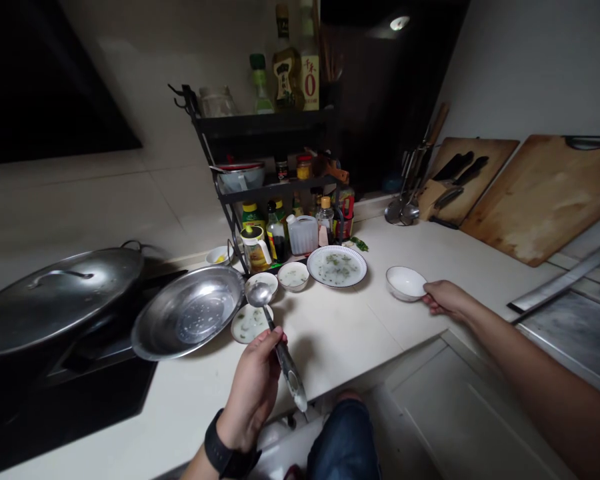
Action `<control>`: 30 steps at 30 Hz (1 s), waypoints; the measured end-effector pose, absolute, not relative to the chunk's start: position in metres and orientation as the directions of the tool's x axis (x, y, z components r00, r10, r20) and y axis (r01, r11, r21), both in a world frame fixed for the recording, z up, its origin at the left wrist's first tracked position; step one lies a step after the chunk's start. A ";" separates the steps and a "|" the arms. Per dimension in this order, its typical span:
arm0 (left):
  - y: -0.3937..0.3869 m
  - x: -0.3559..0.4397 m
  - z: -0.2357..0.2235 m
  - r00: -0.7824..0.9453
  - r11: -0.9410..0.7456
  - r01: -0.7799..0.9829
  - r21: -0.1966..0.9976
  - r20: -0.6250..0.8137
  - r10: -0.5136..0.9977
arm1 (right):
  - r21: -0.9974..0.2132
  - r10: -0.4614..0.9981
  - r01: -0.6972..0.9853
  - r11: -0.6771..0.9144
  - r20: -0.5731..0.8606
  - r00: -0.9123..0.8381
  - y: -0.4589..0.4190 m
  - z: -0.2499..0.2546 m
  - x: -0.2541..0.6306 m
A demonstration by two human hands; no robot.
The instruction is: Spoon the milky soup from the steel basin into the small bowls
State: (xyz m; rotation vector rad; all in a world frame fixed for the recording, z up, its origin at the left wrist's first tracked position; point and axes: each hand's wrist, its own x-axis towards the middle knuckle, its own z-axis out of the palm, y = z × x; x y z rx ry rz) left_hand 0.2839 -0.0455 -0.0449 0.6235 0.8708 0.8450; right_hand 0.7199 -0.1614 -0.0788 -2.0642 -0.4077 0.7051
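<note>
- Left grip (253,390) is clenching a steel ladle (287,363) by its handle above the counter (330,347); light, probably slippery.
- Right grip (447,299) is pinching a white ceramic bowl (405,283) by its rim; I'm treating it as fragile.

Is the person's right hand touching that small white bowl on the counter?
Touching. The head view shows the right hand with its fingertips pressed against the edge of the small white bowl, no gap between them.

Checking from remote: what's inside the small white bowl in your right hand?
The small white bowl in your right hand shows a plain white inner wall with no food visible on it. Its near rim hides the bottom from this view, so the bottom can't be checked.
</note>
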 end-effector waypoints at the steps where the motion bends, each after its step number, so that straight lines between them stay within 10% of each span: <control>1: -0.045 0.285 -0.045 0.378 0.528 -0.373 0.763 -0.395 0.838 | -0.831 0.557 0.017 -0.555 -0.357 0.750 -0.162 -0.077 0.709; 23: -0.042 0.309 -0.031 0.505 0.505 -0.336 0.795 -0.301 0.809 | -0.832 0.789 0.156 -0.532 -0.421 0.447 -0.091 -0.101 0.543; 30: -0.040 0.354 -0.041 0.605 0.502 -0.331 0.799 -0.229 0.763 | -0.783 0.894 0.616 0.084 0.332 0.301 -0.133 -0.077 0.517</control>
